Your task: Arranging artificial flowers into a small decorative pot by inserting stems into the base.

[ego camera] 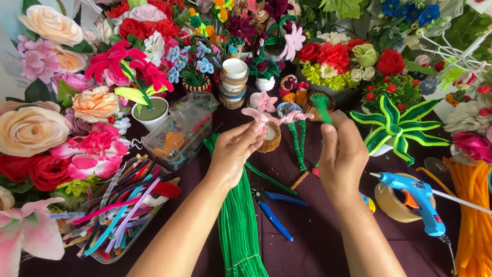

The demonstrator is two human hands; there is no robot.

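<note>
My left hand [237, 150] pinches the green stem of a small pink pipe-cleaner flower [257, 116] above the dark table. My right hand [342, 154] grips a bright green fuzzy pipe cleaner [323, 105] that sticks up from its fingers. Two more pink flowers on green stems [297, 134] hang between the hands. A small woven pot [271, 137] sits just behind my left hand. Under my left forearm lies a thick bundle of green pipe cleaners [238, 225].
Blue-handled pliers [274, 208] lie between my arms. A blue glue gun [417, 200] rests on a tape roll [392, 202] at right, beside orange pipe cleaners [474, 220]. A clear tub of mixed pipe cleaners [123, 205] stands at left. Artificial flowers ring the table.
</note>
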